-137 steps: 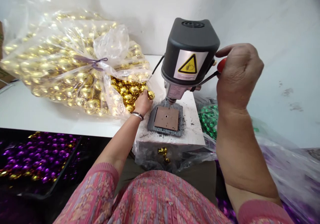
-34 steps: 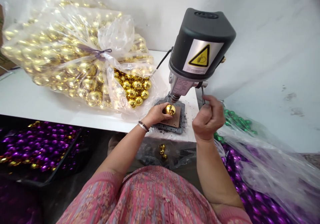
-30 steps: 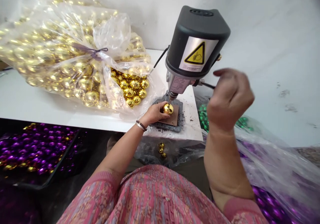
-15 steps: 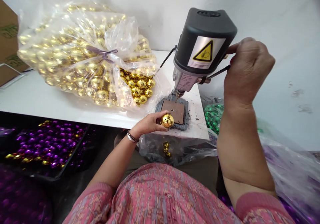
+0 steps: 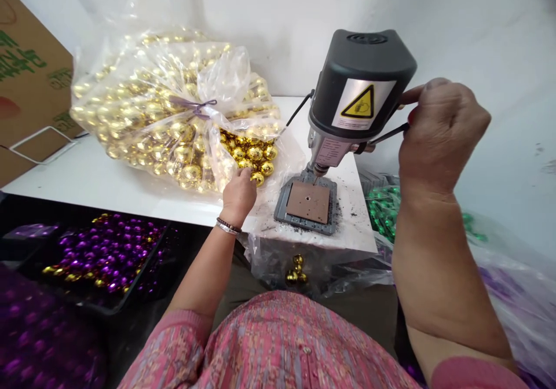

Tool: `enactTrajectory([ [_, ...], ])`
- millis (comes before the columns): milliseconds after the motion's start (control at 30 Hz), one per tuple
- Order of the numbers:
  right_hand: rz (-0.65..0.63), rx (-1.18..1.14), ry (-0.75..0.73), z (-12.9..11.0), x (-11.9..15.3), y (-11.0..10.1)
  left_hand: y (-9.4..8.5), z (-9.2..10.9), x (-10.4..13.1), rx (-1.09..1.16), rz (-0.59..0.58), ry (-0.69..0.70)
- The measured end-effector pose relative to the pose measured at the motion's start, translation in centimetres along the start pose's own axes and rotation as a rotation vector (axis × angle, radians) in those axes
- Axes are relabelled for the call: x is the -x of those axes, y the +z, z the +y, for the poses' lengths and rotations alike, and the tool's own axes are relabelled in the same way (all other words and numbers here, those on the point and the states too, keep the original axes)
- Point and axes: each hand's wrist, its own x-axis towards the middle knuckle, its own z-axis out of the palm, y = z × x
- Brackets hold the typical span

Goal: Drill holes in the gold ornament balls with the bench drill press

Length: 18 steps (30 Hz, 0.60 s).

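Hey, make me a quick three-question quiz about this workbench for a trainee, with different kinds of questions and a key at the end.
1. Multiple choice: what is the right hand closed on?
A) A cardboard box
B) The lever of the drill press
C) A bracelet
2. True or false: a ball is sitting on the brown board under the drill.
3. Fill in the blank: the left hand is at the ____-coloured balls showing at the opening of the clear plastic bag.

Key:
1. B
2. False; no ball is on the board.
3. Gold
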Motion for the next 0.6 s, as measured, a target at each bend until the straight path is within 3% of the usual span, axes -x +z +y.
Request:
enactTrajectory([
  [167, 0.02, -0.015, -0.015, -0.1, 0.1, 0.0, 0.9, -1.1, 0.5, -0.159, -0.108, -0.023],
  [333, 0.002, -0.004, 0.004, -0.3, 0.2, 0.0, 1.4, -1.6, 0.5, -0.093, -0.076, -0.056],
  [467, -0.005, -0.01, 0.009, -0.3, 0.3, 0.0, 0.7, -1.1, 1.3, 0.395, -0.056, 0.042],
  [600, -0.002, -0.035, -0.001, -0.1, 0.3, 0.0, 1.3, 0.2, 2.6, 1.193, -0.326, -0.091],
])
